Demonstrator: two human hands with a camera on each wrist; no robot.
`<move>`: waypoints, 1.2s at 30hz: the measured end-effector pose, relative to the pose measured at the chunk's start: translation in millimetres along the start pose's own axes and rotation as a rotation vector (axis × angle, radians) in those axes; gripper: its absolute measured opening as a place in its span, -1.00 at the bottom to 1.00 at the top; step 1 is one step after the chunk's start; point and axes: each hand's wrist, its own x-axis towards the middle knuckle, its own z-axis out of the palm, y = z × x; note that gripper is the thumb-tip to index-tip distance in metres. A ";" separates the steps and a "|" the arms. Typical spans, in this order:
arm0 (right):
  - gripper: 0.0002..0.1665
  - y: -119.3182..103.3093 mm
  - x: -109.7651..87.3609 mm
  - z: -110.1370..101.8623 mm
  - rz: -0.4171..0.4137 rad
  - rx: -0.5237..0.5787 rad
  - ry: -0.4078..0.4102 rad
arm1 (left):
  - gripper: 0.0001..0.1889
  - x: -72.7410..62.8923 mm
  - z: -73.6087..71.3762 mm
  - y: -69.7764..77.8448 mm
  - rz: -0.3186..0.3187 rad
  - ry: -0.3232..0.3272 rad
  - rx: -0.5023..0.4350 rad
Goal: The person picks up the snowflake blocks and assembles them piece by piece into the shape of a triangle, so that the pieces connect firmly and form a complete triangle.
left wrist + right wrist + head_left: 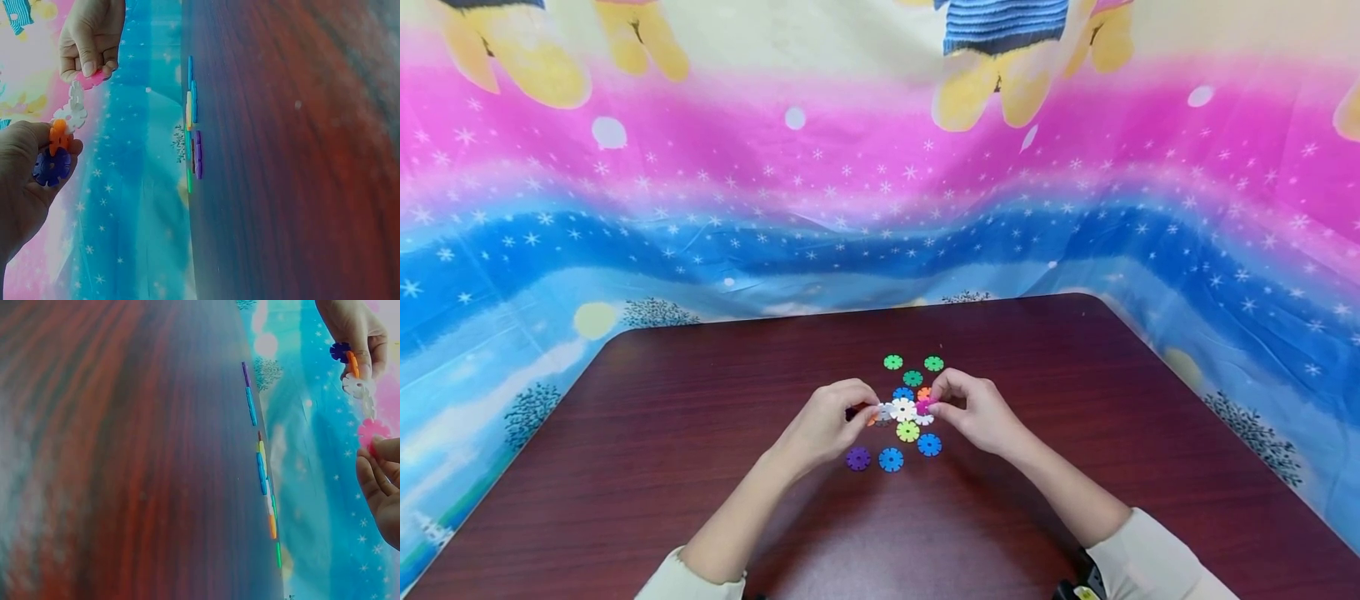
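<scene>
Printed cloth (820,167) bordering the table (700,383) suggests a curtained-off booth.

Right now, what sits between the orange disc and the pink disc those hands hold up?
A whitish disc, then another pale disc, link the held orange disc to the pink disc; the left wrist view shows this.

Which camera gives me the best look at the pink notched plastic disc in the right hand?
The right wrist view: the pink notched plastic disc shows largest there, much of its face clear of the right hand. The left wrist view shows only part of it; the head view shows it small, partly covered by that hand.
</scene>
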 end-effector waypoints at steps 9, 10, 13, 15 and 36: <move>-0.79 -4.4 0.9 3.8 -0.021 -0.016 -0.029 | -0.96 0.8 1.5 -1.0 0.022 0.001 0.007; -0.80 -4.6 1.2 4.2 -0.014 -0.009 -0.029 | -0.97 0.6 1.3 -1.3 0.017 0.010 -0.003; -0.80 -5.2 1.9 5.0 0.000 -0.005 -0.018 | -0.96 0.3 1.3 -1.4 0.010 0.037 -0.023; -0.79 -5.6 2.3 5.4 0.003 -0.008 -0.012 | -0.94 -0.1 2.1 -2.0 0.005 0.048 -0.031; -0.86 -15.5 4.7 -2.7 0.120 0.121 -0.013 | -0.76 7.4 -1.7 -2.3 -0.073 0.383 -0.031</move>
